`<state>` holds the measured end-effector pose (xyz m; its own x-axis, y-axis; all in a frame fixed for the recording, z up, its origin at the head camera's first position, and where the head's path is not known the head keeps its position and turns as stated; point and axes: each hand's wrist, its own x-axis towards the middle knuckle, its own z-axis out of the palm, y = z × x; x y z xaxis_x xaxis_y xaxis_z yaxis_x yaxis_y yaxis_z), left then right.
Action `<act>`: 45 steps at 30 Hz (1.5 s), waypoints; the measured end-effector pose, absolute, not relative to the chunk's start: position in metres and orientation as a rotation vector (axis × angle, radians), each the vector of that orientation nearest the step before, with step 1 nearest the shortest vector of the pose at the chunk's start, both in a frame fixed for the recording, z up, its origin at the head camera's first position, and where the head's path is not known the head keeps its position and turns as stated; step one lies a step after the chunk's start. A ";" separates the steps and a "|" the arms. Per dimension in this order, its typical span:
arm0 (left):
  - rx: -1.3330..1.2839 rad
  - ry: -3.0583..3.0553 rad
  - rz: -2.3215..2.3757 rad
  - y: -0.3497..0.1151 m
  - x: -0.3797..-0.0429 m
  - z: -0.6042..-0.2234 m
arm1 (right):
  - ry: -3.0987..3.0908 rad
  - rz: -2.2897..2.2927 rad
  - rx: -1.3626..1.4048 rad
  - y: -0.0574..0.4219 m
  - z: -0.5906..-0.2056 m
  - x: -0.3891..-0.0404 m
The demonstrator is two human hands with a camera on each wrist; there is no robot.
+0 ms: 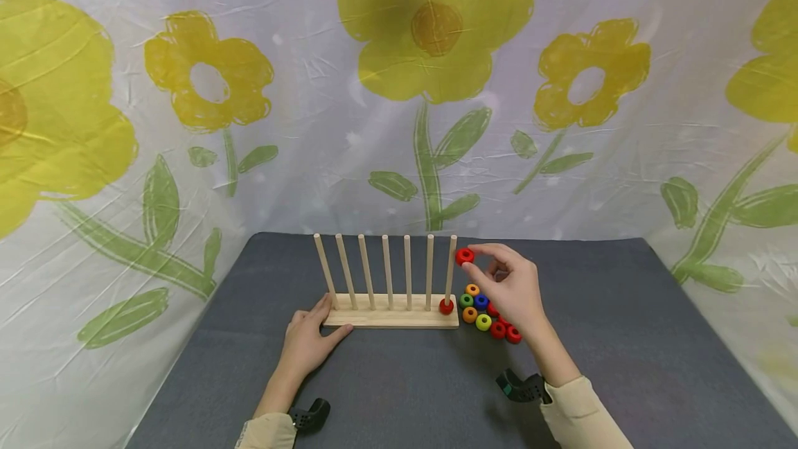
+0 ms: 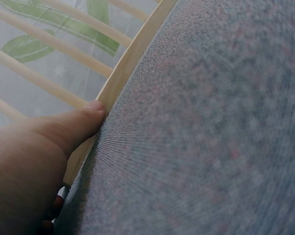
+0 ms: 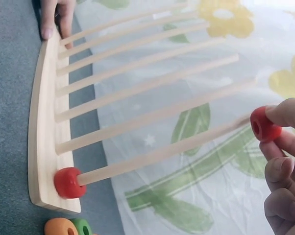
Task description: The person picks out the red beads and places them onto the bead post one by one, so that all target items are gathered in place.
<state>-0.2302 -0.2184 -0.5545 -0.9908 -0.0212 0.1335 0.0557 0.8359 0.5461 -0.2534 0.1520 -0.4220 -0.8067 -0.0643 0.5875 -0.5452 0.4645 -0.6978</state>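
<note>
A wooden peg stand with several upright pegs lies on the table. My left hand holds its left end, thumb on the front edge and fingers along the end and back. Between thumb and fingertips my right hand pinches a red bead with a hole through it. That bead is beside the top of the rightmost peg; whether the tip has entered the hole cannot be told. Another red bead sits at the bottom of the same peg, against the base. The other pegs carry no beads.
Loose beads lie right of the stand, partly below my right hand: an orange bead, a green bead, a blue bead, a yellow-green bead and several red ones. A dark cloth covers the table. Behind hangs a flowered curtain.
</note>
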 end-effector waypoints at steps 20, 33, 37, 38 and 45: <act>-0.033 -2.870 -0.868 -0.217 -0.228 -0.552 | -2.182 1.367 0.485 0.153 -0.403 -0.250; -0.030 -2.873 -0.870 -0.217 -0.229 -0.551 | -2.151 1.349 0.504 0.152 -0.395 -0.249; -0.023 -2.878 -0.875 -0.217 -0.228 -0.551 | -2.147 1.342 0.510 0.151 -0.392 -0.249; -0.022 -2.879 -0.875 -0.217 -0.228 -0.551 | -2.145 1.342 0.510 0.151 -0.392 -0.249; -0.022 -2.878 -0.878 -0.217 -0.228 -0.551 | -2.142 1.326 0.507 0.149 -0.389 -0.250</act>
<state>-0.2279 -0.2170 -0.5506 -0.9912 -0.0246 0.1304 0.0524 0.8303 0.5549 -0.2504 0.1487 -0.3890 -0.7692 -0.0236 0.6386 -0.5821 0.4382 -0.6849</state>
